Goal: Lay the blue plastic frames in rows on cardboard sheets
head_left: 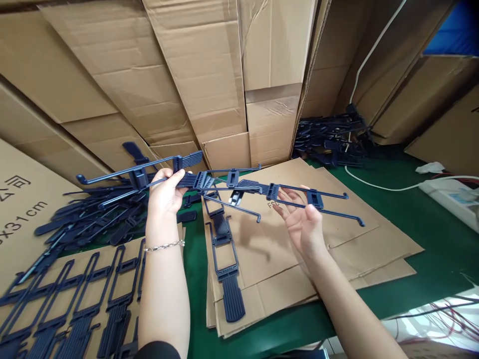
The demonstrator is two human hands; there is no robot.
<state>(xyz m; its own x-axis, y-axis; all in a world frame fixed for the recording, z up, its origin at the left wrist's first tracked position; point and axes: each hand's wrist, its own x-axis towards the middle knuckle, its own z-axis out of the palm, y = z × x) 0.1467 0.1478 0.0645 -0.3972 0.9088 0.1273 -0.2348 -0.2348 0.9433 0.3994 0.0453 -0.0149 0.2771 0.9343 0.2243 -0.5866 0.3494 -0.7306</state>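
My left hand (166, 192) is closed around dark blue plastic frames (192, 179) with ribbed flat tongues and long hooked rods. They are held above the cardboard, overlap near the middle, and spread to both sides of the hand. At the right end, my right hand (303, 224) has its thumb and fingers around another such frame (314, 198), whose two hooked rods point right. Below, a similar frame (228, 271) lies lengthwise on flat cardboard sheets (269, 279), its ribbed tongue toward me. Where the held frames join is partly hidden.
A heap of dark blue frames (93, 219) lies at left, with several frames in a row (86, 299) on cardboard before it. Another pile (331, 137) sits back right. Cardboard boxes (209, 65) wall the rear. A white power strip (452, 199) and cable lie on the green table (389, 174).
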